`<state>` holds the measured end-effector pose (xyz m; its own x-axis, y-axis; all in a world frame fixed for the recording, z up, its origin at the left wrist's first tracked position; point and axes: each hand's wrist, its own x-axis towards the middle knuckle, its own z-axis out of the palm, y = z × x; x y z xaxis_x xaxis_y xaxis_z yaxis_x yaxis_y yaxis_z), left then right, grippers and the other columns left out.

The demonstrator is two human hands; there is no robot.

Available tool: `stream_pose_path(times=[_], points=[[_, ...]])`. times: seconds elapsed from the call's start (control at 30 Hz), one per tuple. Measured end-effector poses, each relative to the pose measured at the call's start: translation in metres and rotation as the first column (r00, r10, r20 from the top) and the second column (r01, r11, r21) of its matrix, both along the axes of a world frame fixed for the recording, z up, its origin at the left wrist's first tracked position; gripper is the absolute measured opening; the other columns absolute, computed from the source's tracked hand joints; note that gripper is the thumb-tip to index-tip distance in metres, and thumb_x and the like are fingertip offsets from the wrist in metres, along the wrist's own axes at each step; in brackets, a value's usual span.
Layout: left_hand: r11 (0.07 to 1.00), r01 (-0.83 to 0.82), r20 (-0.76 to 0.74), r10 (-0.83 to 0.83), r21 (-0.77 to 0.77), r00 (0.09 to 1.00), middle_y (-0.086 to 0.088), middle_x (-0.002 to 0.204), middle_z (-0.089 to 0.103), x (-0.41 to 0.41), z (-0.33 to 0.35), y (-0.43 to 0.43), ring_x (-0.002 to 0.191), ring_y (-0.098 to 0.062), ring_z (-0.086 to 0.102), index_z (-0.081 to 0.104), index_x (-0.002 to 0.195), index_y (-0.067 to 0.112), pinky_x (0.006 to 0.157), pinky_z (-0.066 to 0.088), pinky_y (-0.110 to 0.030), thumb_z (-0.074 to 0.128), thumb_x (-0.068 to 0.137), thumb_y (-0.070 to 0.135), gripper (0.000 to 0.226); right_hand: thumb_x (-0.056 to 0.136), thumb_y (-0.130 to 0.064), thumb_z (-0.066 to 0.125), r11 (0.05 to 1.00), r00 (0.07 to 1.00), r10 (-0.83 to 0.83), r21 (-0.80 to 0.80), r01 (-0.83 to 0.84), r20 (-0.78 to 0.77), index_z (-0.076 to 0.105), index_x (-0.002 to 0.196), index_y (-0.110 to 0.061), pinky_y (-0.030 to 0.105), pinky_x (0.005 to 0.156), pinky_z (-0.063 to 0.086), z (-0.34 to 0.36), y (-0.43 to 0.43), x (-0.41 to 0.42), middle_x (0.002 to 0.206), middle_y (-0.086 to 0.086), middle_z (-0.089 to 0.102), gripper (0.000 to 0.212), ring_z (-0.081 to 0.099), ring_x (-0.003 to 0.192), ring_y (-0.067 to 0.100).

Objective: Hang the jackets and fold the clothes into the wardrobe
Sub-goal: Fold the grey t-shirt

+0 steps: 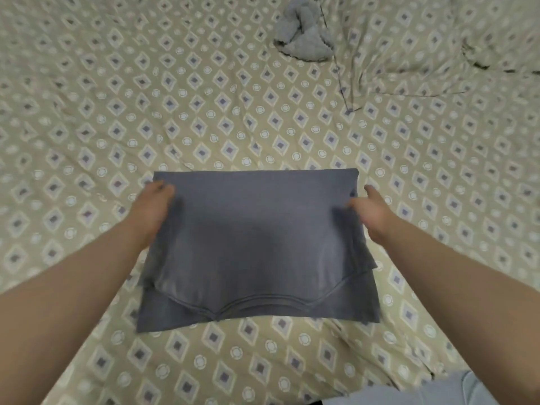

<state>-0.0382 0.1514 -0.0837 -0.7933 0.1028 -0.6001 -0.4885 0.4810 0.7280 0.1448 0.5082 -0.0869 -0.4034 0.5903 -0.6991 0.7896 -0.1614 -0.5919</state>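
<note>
Right now the folding step is in hand: a grey-blue shirt [254, 238] lies on the patterned bed sheet [204, 97], just in front of the person, already doubled into a rough rectangle. The left hand [153, 207] is at its left edge with the fingers curled over the cloth, gripping it. The right hand [369, 209] is at the right edge; its thumb [355, 203] lies on top of the fabric and the forefinger [371, 190] points straight out along the edge, but the other fingers are hidden and blurred, so I cannot tell whether it has a real pinch.

The rectangle's long axis runs left to right across the view. Its straight folded edge faces away from the person, and the curved seamed edge of the top layer faces toward them, with the lower layer sticking out past it on the near side.

The next move probably calls for one more fold, one side carried over the other, keeping the layers square since the near edges already sit uneven. A crumpled grey cloth [304, 33] waits well apart at the far side, and no wardrobe is in view
</note>
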Motion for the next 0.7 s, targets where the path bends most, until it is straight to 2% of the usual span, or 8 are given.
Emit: stream_pose_path(times=[0.07,0.17,0.27,0.37,0.5,0.6,0.63,0.7], points=[[0.932,0.287,-0.112,-0.317,-0.219,0.942,-0.005,0.133,0.053,0.039,-0.017,-0.004,0.124,-0.023,0.049,0.054,0.128,0.019,0.103,0.037,-0.034,0.054,0.096,0.035,0.035,0.091,-0.011,0.054,0.989,0.988,0.051,0.129,-0.070,0.148,0.029,0.151,-0.010,0.038,0.094,0.042,-0.016,-0.008,0.023,0.143,0.013,0.047,0.065,0.051,0.112,0.028],[0.608,0.631,-0.043,-0.736,-0.481,0.676,-0.016,0.159,0.023,0.095,-0.050,-0.011,0.148,-0.032,0.020,0.032,0.151,0.008,0.121,0.017,-0.042,0.045,0.084,0.060,0.086,0.090,-0.018,0.064,0.996,0.965,-0.018,0.087,-0.005,0.262,0.043,0.137,-0.002,0.044,0.098,0.047,-0.042,-0.017,0.061,0.132,0.018,0.054,0.054,0.056,0.112,0.036],[0.216,0.741,0.253,-0.849,-0.636,0.464,-0.010,0.164,-0.011,0.129,-0.083,-0.015,0.151,-0.030,-0.006,-0.004,0.157,0.020,0.121,0.008,-0.048,0.045,0.086,0.070,0.100,0.087,-0.027,0.072,0.998,0.962,-0.001,0.055,-0.014,0.273,0.053,0.130,-0.006,0.043,0.097,0.049,-0.059,-0.021,0.085,0.127,0.013,0.061,0.052,0.060,0.110,0.034],[0.061,0.746,0.403,-0.810,-0.663,0.425,-0.013,0.160,-0.024,0.142,-0.092,-0.003,0.149,-0.033,-0.015,-0.019,0.153,0.018,0.118,0.006,-0.056,0.042,0.080,0.078,0.113,0.086,-0.022,0.073,0.999,0.979,0.008,0.032,-0.015,0.204,0.059,0.127,-0.009,0.042,0.096,0.051,-0.065,-0.016,0.089,0.120,0.008,0.066,0.045,0.063,0.103,0.030],[-0.009,0.760,0.486,-0.773,-0.650,0.407,-0.015,0.158,-0.028,0.137,-0.099,0.006,0.148,-0.036,-0.019,-0.022,0.152,0.016,0.117,0.006,-0.060,0.038,0.080,0.081,0.115,0.085,-0.006,0.064,0.994,0.989,0.109,-0.020,-0.108,0.096,0.062,0.121,-0.017,0.039,0.087,0.054,-0.043,-0.019,0.074,0.109,0.002,0.070,0.037,0.067,0.093,0.023],[0.067,0.733,0.403,-0.800,-0.677,0.445,-0.012,0.162,-0.018,0.139,-0.090,0.002,0.150,-0.033,-0.010,-0.011,0.156,0.019,0.118,0.010,-0.055,0.028,0.085,0.079,0.101,0.083,-0.002,0.059,0.986,0.986,0.161,-0.045,-0.163,-0.053,0.059,0.115,-0.038,0.037,0.079,0.057,-0.017,-0.045,0.050,0.102,-0.007,0.071,0.048,0.069,0.089,0.017],[0.138,0.684,0.310,-0.815,-0.716,0.489,-0.012,0.164,-0.004,0.139,-0.088,0.001,0.150,-0.032,0.004,0.002,0.157,0.019,0.117,0.017,-0.051,0.024,0.086,0.078,0.095,0.083,-0.002,0.058,0.984,0.981,0.159,-0.061,-0.166,-0.110,0.057,0.114,-0.045,0.036,0.079,0.057,-0.012,-0.057,0.041,0.105,-0.009,0.070,0.054,0.068,0.091,0.016],[0.417,0.519,0.005,-0.776,-0.746,0.630,-0.013,0.147,0.043,0.134,-0.082,0.001,0.131,-0.032,0.043,0.044,0.145,0.019,0.105,0.037,-0.044,0.021,0.085,0.074,0.084,0.079,-0.002,0.058,0.969,0.954,0.227,-0.056,-0.242,-0.195,0.052,0.127,-0.048,0.034,0.084,0.056,-0.014,-0.085,0.024,0.119,-0.012,0.065,0.067,0.065,0.104,0.014]])
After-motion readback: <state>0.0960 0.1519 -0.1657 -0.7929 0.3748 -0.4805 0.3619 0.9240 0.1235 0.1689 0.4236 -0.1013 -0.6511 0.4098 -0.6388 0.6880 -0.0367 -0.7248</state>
